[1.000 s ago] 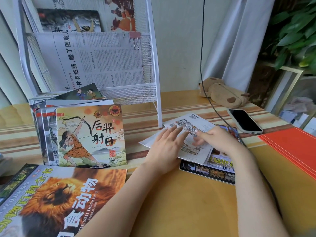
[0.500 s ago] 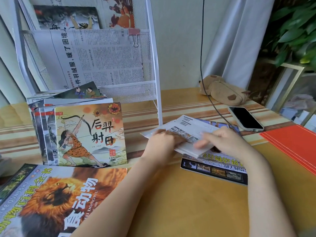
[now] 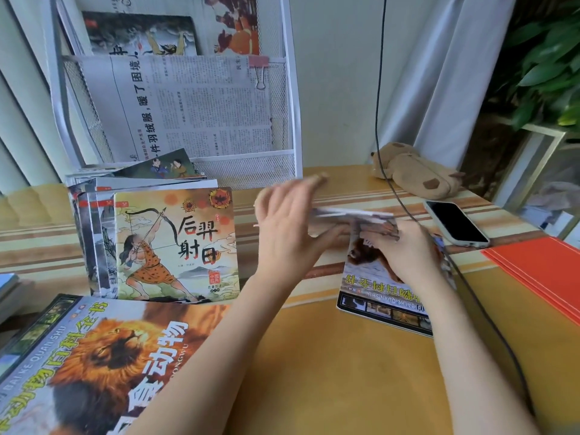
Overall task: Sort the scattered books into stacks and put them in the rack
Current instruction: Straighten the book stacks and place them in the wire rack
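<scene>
Leftmost, a stack of books (image 3: pixel 157 243) leans below the rack (image 3: pixel 290 89). Right of the rack's foot, the left hand (image 3: pixel 288 233) grips a thin booklet (image 3: pixel 351 215) raised off the table; the right hand (image 3: pixel 405 252) presses flat-fingered on an animal book (image 3: pixel 376 296). Likely sorting: next, carry the booklet to the stack.

- The rack (image 3: pixel 292 89) stands at upper left, newspaper (image 3: pixel 188 105) in it.
- A stack of books (image 3: pixel 174 243) lies below it.
- The lion book (image 3: pixel 94 372) fills the lower left.
- The phone (image 3: pixel 455 223) lies at right, the plush toy (image 3: pixel 414 171) above it.
</scene>
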Available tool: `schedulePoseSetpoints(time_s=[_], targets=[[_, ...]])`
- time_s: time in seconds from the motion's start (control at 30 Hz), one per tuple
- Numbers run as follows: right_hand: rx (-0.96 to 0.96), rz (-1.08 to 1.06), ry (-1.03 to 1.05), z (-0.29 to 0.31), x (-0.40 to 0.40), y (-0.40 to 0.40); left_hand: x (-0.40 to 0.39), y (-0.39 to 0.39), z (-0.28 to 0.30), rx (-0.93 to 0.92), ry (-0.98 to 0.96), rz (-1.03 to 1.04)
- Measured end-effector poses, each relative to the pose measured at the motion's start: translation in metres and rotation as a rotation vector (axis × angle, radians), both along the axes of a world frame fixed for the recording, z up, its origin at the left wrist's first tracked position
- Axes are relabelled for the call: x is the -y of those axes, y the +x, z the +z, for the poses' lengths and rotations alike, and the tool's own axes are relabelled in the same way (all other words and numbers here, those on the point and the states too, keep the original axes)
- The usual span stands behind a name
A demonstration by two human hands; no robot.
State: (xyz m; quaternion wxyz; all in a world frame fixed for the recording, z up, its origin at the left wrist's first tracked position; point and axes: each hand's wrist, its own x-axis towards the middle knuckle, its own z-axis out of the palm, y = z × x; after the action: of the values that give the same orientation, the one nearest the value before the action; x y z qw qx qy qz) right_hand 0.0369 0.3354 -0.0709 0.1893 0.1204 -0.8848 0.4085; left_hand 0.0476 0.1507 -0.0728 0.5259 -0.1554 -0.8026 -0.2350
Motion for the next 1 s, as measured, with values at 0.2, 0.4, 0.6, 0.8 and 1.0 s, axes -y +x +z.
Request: schedulePoseSetpoints(time_s=[0.2, 0.4, 0.6, 0.8, 1.0], targets=[[0.023, 0.020, -0.527, 0.002, -0.007, -0.005, 0.026, 0.002, 0.012, 0.477, 0.694, -0.300], [0.244, 0.197, -0.718, 0.004, -0.001, -0.003, 0.026, -0.002, 0.005, 0.852, 0.756, -0.642], [0.278, 0.324, -0.842, 0.002, 0.000, -0.004, 0.031, -0.004, 0.002, 0.821, 0.800, -0.688], [0.230, 0.288, -0.756, 0.000, 0.009, -0.003, 0.030, -0.006, 0.002, 0.757, 0.846, -0.629], [0.259, 0.233, -0.664, -0.009, 0.018, -0.009, 0.024, -0.002, 0.001, 0.876, 0.799, -0.768]])
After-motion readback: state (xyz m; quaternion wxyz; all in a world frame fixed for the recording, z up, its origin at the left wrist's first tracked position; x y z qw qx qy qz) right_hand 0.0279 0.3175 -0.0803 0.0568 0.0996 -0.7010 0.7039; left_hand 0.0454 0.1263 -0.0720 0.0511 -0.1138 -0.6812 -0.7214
